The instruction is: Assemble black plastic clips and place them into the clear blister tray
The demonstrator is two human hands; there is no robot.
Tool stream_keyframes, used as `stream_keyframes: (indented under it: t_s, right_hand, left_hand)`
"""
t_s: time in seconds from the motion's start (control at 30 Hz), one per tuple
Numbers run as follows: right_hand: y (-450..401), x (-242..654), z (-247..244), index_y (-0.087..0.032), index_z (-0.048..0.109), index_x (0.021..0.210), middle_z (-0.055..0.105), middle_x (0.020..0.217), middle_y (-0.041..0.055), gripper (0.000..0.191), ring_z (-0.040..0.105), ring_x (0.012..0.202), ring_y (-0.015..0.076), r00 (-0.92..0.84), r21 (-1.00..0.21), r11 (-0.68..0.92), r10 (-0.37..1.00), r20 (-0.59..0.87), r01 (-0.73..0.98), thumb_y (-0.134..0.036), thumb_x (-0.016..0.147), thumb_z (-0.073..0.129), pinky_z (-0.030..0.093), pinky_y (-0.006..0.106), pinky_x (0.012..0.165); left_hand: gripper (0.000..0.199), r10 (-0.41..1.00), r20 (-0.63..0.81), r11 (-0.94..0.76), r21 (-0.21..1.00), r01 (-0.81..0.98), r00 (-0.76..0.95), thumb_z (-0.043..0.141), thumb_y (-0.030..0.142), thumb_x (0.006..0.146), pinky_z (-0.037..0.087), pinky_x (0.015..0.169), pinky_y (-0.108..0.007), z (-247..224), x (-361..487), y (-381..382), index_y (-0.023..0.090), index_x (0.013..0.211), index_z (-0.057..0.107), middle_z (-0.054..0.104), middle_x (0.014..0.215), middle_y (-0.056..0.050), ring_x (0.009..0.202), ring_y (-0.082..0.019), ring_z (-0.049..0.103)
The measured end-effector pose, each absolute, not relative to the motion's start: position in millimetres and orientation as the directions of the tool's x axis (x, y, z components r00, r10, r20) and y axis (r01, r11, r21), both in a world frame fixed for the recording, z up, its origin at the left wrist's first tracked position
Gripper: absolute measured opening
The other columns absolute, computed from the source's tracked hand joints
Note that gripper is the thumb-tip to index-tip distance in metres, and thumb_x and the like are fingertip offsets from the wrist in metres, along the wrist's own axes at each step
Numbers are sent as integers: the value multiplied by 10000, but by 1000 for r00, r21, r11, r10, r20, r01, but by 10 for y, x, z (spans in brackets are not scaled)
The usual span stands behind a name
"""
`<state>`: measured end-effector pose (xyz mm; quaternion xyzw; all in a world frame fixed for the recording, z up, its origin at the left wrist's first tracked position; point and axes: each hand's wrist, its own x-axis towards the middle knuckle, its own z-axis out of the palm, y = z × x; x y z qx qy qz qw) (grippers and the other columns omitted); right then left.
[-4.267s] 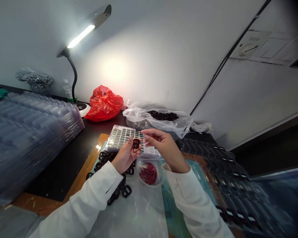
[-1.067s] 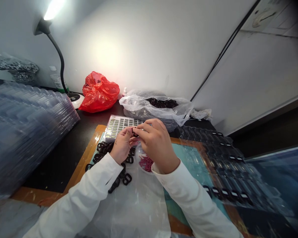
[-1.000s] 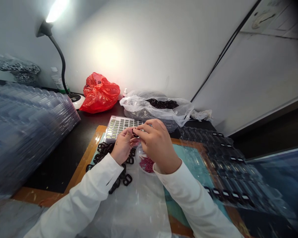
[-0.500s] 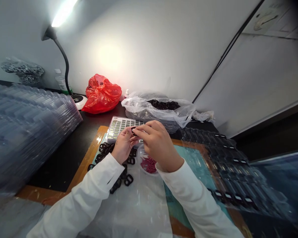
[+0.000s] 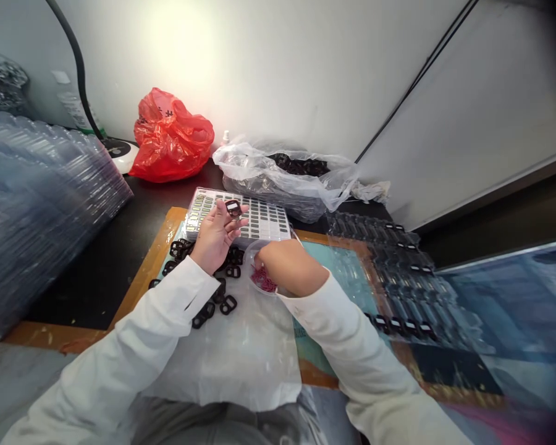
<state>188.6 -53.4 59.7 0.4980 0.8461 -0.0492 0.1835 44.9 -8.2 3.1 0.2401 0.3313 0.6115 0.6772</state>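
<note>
Between the thumb and fingers of my left hand (image 5: 215, 238) is a small black frame-like part (image 5: 233, 208) with a pale rectangle in it. My right hand (image 5: 285, 262) reaches down into a round clear tub (image 5: 249, 254) of small pink-red pieces (image 5: 263, 279); its fingertips are hidden among them. Several loose black parts (image 5: 228, 304) lie on a white sheet around and below my left wrist. Behind both hands sits a flat tray (image 5: 264, 217) with rows of small rectangular pieces.
A red plastic bag (image 5: 171, 136) and a white plastic bag (image 5: 278, 176) of black parts stand at the back. Stacked clear trays (image 5: 41, 216) are on the left. More clear trays holding black parts (image 5: 398, 278) lie on the right. A lamp neck (image 5: 76, 59) rises at the back left.
My right hand has left the black part and moved down into the tub. My left hand still holds the part, now turned face up. The camera view has tilted downward.
</note>
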Motion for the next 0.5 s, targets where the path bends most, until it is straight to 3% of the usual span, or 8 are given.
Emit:
stream_keyframes:
  t_s: [0.23,0.4,0.5]
  right_hand:
    - [-251,1762,260,-215,735,938,723,1052,78,230,638,1036,257,-404,146,452,875,-267,880,-103,779,614,471,289,791]
    - [-293,1811,322,-165,746,891,734,920,118,200,678,852,255,-396,154,445,878,-271,882,-94,795,586,448,291,665]
    - [-328,1864,420,-163,749,858,730,890,127,164,676,834,262,-404,146,452,875,-267,880,-108,759,631,419,287,649]
  left_hand:
    - [385,991,-121,124,744,-657,49,599,531,858,460,463,-111,-1,450,-85,163,965,625,735,955,-51,629,-73,667]
    - [399,992,-111,122,749,-651,58,608,543,847,458,459,-117,-3,454,-86,159,956,622,734,958,-57,628,-76,662]
    - [410,991,-125,126,750,-649,48,620,552,833,459,457,-120,1,455,-85,160,952,631,732,966,-60,622,-75,658]
